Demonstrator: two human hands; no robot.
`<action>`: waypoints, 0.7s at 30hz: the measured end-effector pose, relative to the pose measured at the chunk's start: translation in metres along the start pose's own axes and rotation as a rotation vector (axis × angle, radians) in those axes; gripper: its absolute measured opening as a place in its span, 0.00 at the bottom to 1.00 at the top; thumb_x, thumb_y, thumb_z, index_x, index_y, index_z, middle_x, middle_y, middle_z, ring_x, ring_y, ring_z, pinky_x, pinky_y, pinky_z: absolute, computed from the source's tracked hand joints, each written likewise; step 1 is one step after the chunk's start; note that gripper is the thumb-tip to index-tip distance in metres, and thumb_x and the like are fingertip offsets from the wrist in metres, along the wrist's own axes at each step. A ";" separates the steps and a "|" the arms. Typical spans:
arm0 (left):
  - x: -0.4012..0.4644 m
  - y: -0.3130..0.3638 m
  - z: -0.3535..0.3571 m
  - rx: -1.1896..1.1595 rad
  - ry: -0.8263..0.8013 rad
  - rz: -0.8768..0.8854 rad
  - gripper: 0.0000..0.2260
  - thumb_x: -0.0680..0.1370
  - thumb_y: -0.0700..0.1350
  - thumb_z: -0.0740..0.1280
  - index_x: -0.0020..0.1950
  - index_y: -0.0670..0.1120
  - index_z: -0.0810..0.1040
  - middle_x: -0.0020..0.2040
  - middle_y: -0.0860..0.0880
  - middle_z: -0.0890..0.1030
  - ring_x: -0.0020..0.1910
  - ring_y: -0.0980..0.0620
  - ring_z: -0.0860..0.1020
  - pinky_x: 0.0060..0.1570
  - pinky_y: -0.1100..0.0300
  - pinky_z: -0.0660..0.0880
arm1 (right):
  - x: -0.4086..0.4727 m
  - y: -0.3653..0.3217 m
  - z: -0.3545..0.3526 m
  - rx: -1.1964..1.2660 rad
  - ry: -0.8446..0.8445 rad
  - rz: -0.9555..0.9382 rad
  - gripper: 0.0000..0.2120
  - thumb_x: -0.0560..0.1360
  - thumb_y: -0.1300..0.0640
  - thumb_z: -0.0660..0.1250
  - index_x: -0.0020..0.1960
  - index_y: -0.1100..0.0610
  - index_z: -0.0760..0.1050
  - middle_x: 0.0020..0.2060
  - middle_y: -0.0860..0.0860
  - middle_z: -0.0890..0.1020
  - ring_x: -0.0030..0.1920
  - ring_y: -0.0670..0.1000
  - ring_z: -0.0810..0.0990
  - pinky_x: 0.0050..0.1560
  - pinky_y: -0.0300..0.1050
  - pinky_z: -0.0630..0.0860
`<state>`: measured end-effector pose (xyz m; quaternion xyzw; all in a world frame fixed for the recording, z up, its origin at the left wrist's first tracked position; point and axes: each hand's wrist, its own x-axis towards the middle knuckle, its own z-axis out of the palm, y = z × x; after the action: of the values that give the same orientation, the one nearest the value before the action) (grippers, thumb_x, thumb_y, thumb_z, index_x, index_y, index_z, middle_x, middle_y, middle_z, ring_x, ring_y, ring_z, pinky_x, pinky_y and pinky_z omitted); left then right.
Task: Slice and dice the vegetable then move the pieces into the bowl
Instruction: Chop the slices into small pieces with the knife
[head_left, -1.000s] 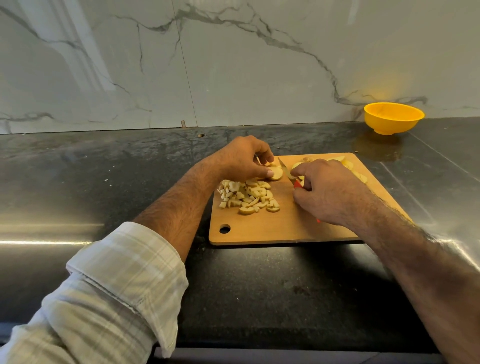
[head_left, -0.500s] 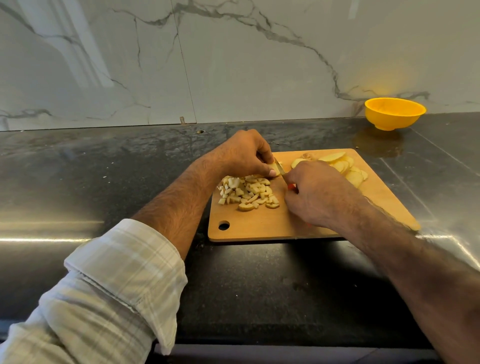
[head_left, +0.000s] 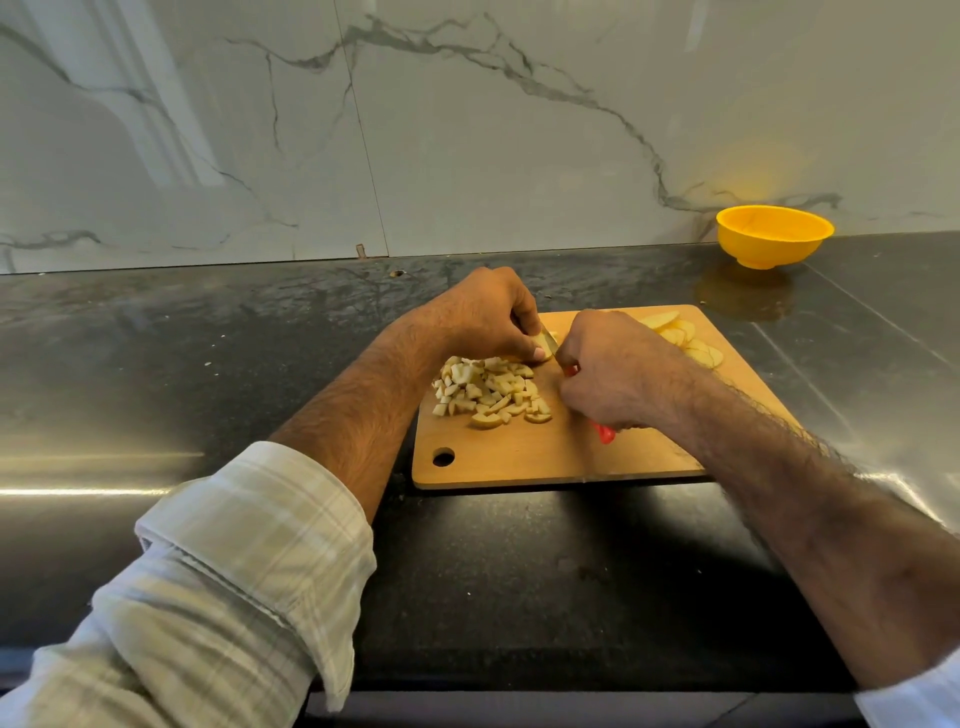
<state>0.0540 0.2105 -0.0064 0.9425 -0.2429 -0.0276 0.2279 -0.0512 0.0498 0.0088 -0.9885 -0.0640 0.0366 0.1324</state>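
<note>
Red-handled knife (head_left: 604, 431) lies gripped in the right hand (head_left: 610, 371), long axis running from lower right up-left, blade tip at the slice (head_left: 544, 343) pinched by the left hand (head_left: 483, 317) at centre frame on the wooden board (head_left: 550, 457). Since a second ago the hands have closed together. Diced pieces (head_left: 488, 389) sit below the left hand; yellow bowl (head_left: 774, 236) upper right.

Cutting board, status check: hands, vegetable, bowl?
Left hand pins a slice; right hand grips the red-handled knife. Diced pile and uncut slices on board. Yellow bowl empty, path unobstructed.

One cutting board (head_left: 561, 457), one yellow bowl (head_left: 774, 236), one red-handled knife (head_left: 605, 432), two hands, one heap of diced pieces (head_left: 488, 389).
</note>
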 end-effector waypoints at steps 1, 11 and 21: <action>0.000 0.000 0.001 0.013 -0.004 0.002 0.14 0.75 0.50 0.80 0.58 0.47 0.86 0.51 0.53 0.84 0.50 0.58 0.82 0.52 0.60 0.82 | 0.000 0.000 0.000 -0.011 0.005 -0.002 0.09 0.79 0.54 0.71 0.57 0.55 0.79 0.42 0.49 0.77 0.39 0.48 0.78 0.34 0.40 0.75; 0.001 0.001 0.000 0.036 0.014 0.008 0.14 0.72 0.51 0.82 0.54 0.47 0.88 0.49 0.55 0.86 0.48 0.59 0.83 0.53 0.59 0.83 | 0.008 0.005 0.008 -0.031 0.054 -0.035 0.12 0.79 0.53 0.70 0.61 0.55 0.81 0.42 0.48 0.77 0.41 0.47 0.76 0.37 0.40 0.74; -0.008 -0.002 -0.003 -0.016 0.060 0.016 0.15 0.71 0.49 0.83 0.55 0.48 0.88 0.50 0.55 0.87 0.49 0.61 0.84 0.55 0.59 0.84 | -0.002 0.024 0.004 0.004 0.116 -0.075 0.13 0.79 0.52 0.68 0.62 0.51 0.84 0.46 0.45 0.80 0.43 0.48 0.79 0.41 0.42 0.79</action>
<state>0.0480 0.2172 -0.0051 0.9391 -0.2431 0.0006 0.2427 -0.0503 0.0276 -0.0011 -0.9856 -0.0931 -0.0254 0.1389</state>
